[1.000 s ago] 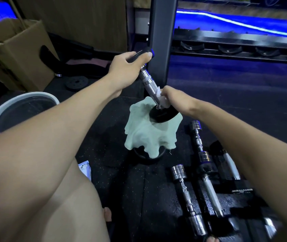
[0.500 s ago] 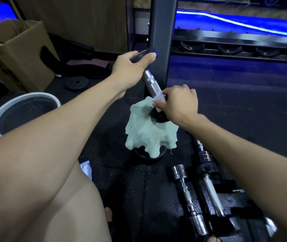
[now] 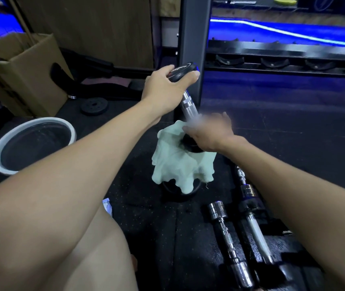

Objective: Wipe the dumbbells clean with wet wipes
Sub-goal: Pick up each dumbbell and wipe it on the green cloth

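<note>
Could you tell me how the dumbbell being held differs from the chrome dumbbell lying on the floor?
The held dumbbell stands tilted, gripped at its black top end by the left hand; the chrome dumbbell lies flat on the floor, untouched. The held one has black ends; the other has chrome ends. Both have metal handles.

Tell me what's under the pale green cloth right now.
A dark round object peeks out below the pale green cloth on the floor; the cloth covers the rest, so I cannot tell what it is. The dumbbell's lower end rests on top.

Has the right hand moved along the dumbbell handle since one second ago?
Yes. The right hand slid up the dumbbell handle, away from the green cloth.
</note>
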